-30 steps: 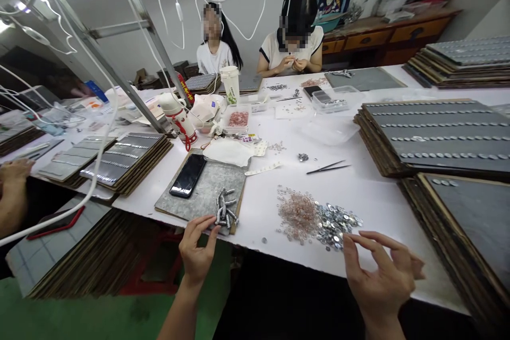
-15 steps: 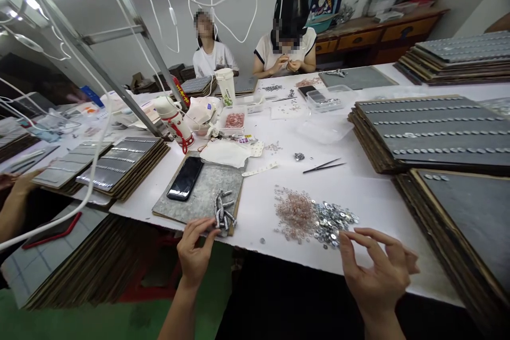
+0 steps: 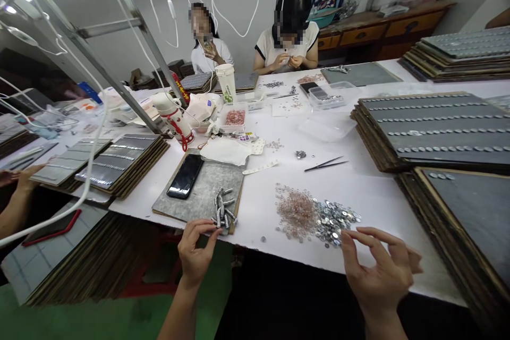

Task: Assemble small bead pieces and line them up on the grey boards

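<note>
My left hand (image 3: 197, 252) is at the table's front edge, thumb and fingers bent toward each other in a pinch. Its fingertips lie against the near end of a heap of silver disc stacks (image 3: 223, 207), on a grey board (image 3: 169, 212). Anything between those fingertips is too small to make out. My right hand (image 3: 376, 268) hovers at the near right side of a pile of loose silver discs (image 3: 337, 220), thumb and forefinger close together. What they hold, if anything, cannot be seen. Small pinkish clear rings (image 3: 295, 212) adjoin the discs on the left.
A phone (image 3: 185, 176) lies on the grey board. Black tweezers (image 3: 326, 163) rest beyond the piles. Stacked boards with disc rows (image 3: 434, 127) stand right, others (image 3: 123, 162) left. A white bottle (image 3: 169, 117) stands behind. Two people sit across; another person's arm (image 3: 18, 204) shows left.
The seated person at back left now has a phone raised in front of them. My view has shifted slightly; my hands keep nearly the same places and poses.
</note>
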`<state>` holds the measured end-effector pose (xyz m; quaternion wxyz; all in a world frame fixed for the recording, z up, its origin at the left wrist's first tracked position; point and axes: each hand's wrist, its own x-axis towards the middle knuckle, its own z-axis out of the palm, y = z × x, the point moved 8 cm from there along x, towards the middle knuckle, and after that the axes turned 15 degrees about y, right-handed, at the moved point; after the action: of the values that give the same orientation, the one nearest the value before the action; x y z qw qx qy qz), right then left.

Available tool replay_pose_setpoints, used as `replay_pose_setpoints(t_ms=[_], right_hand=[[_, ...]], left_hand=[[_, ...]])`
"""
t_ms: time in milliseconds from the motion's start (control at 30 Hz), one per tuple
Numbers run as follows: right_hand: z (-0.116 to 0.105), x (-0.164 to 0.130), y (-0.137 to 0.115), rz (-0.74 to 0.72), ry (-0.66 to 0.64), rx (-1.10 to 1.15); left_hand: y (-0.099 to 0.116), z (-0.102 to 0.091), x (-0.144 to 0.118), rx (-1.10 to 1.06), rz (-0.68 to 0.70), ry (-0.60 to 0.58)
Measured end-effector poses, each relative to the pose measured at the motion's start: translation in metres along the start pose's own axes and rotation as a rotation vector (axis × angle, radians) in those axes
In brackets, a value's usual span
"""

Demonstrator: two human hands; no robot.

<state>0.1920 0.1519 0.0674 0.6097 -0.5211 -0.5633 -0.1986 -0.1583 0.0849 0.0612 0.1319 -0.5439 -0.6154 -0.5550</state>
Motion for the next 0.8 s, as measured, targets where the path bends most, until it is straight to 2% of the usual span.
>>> replay_pose_setpoints(t_ms=[300, 533, 633, 800], right_hand=[[-0.002, -0.002, 0.002, 0.013, 0.002, -0.001], [0.0, -0.001, 0.001, 0.008, -0.003, 0.004], [0.001, -0.001, 0.0, -0.001, -0.004, 0.007], [-0.001, -0.001, 0.001, 0.004, 0.001, 0.009]], left_hand=[[0.0, 0.01, 0.0, 0.127, 0.054, -0.162], [-0.001, 0.011, -0.003, 0.13, 0.081, -0.173], [0.0, 0.005, -0.001, 0.099, 0.071, -0.14], [0.01, -0.012, -0.001, -0.075, 0.033, 0.003]])
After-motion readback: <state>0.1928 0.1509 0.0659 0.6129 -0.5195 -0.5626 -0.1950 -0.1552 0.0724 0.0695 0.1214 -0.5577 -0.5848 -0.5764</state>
